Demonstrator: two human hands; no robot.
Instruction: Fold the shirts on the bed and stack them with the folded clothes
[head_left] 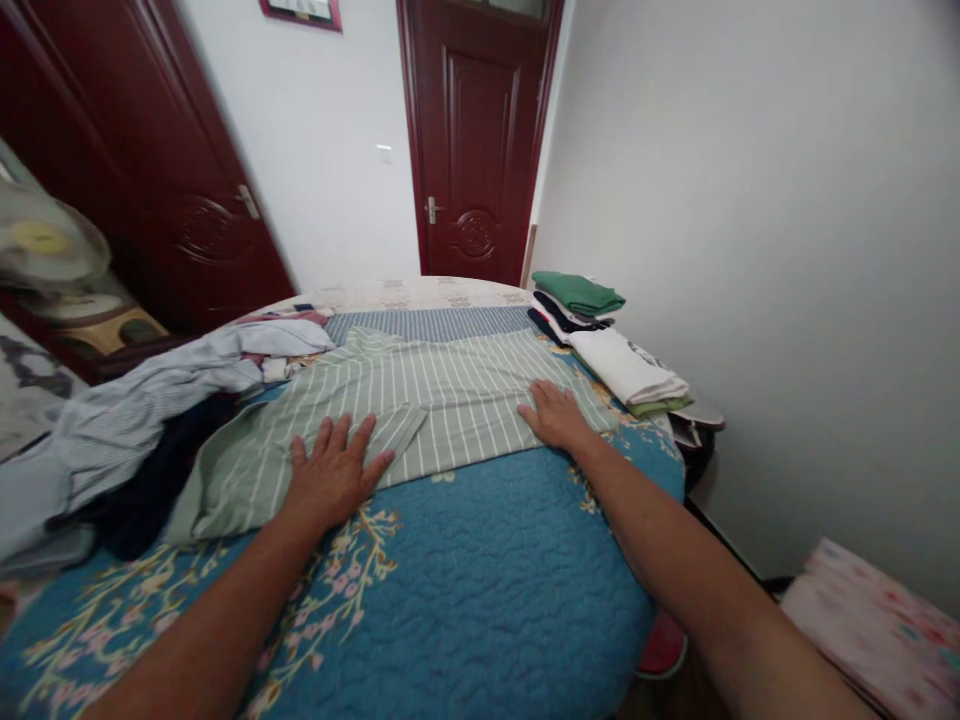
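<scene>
Striped green garment (457,385) lies spread across the centre of the frame, on a blue quilted cover (480,590). Step in hand, as judged: pressing the cloth flat. Left hand (330,475), left of centre: palm down, fingers splayed, touching cloth, grasping nothing. Right hand (553,413), right of centre: laid flat likewise, unclenched. Next move seems to call for fingertips under an edge.
</scene>
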